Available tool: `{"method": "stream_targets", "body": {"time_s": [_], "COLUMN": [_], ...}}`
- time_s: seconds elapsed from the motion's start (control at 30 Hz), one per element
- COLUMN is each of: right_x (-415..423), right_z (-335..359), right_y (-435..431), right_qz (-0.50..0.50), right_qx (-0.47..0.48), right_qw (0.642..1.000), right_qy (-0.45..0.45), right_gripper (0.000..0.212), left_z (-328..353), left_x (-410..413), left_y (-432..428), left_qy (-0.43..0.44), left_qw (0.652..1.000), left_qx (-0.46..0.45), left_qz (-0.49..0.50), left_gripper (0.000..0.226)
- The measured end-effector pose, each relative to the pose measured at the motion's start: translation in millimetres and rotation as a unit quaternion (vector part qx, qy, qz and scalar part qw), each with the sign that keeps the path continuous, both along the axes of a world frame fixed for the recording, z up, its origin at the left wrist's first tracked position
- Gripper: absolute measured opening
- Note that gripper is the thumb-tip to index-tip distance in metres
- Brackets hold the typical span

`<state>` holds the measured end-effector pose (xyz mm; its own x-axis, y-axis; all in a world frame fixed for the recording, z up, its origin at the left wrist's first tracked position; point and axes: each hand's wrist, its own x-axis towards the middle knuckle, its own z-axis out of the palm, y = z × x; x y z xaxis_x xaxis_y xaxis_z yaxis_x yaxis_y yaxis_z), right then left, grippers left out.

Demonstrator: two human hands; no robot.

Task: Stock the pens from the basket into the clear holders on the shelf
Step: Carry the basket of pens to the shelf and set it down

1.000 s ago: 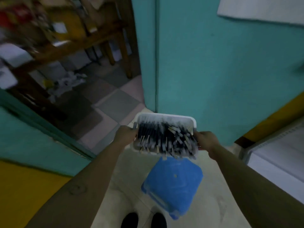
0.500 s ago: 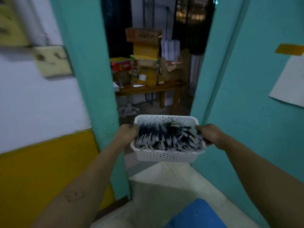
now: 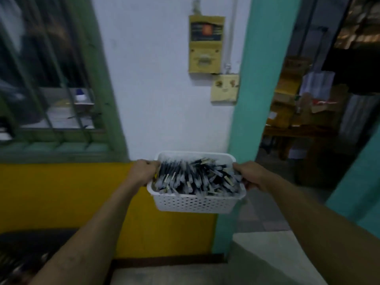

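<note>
White plastic basket (image 3: pixel 195 204) with small holes in its walls, carried level in mid-air before a white-and-yellow wall (image 3: pixel 156 99). Heaped to the rim with dark-barrelled pens (image 3: pixel 197 177), pale clips showing, mostly lengthwise, some crossed. Gripped at both short ends: left hand (image 3: pixel 144 171) with fingers curled over the left rim, right hand (image 3: pixel 249 175) with fingers wrapped round the right rim. Behind, a yellow box (image 3: pixel 206 44) and a switch plate (image 3: pixel 225 88) on the wall, a barred window (image 3: pixel 51 79) to the left, a teal door frame (image 3: pixel 250 99) to the right, a cluttered wooden table (image 3: pixel 298 132) beyond it. Against half a second ago: same two-handed grip, basket at the same spot before the body, but view swung left, door frame and table now off to the right rather than straight ahead.
</note>
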<state>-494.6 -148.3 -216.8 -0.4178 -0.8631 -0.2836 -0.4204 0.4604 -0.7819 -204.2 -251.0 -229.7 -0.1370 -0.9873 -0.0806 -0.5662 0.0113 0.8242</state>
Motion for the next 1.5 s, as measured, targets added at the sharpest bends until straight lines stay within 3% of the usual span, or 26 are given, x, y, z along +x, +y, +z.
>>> {"method": "stream_targets", "body": {"time_s": [0.27, 0.57, 0.9, 1.3, 1.5], "right_x": [172.0, 349.7, 506.8, 683.7, 784.7], "right_z": [11.5, 25.5, 6.2, 10.1, -1.0], "right_y": [-92.3, -148.7, -188.5, -205.7, -161.8], "right_qz": [0.171, 0.328, 0.498, 0.628, 0.645], "right_qx": [0.000, -0.027, 0.010, -0.011, 0.004], "right_qw": [0.985, 0.944, 0.867, 0.778, 0.764], "right_qy": [0.025, 0.025, -0.005, 0.023, 0.009], "right_gripper": [0.046, 0.039, 0.029, 0.021, 0.028], "left_z": [1.6, 7.1, 0.4, 3.3, -7.1], "left_x": [185.9, 338.1, 442.5, 515.5, 583.2], "left_y": [0.4, 62.3, 114.3, 159.9, 210.9], "left_qy": [0.001, 0.001, -0.022, 0.063, 0.113], "left_qw": [0.986, 0.931, 0.845, 0.726, 0.676], "left_qx": [0.010, -0.003, 0.002, 0.016, -0.002], "left_qz": [0.169, 0.364, 0.534, 0.685, 0.728], "left_gripper": [0.041, 0.043, 0.048, 0.030, 0.025]}}
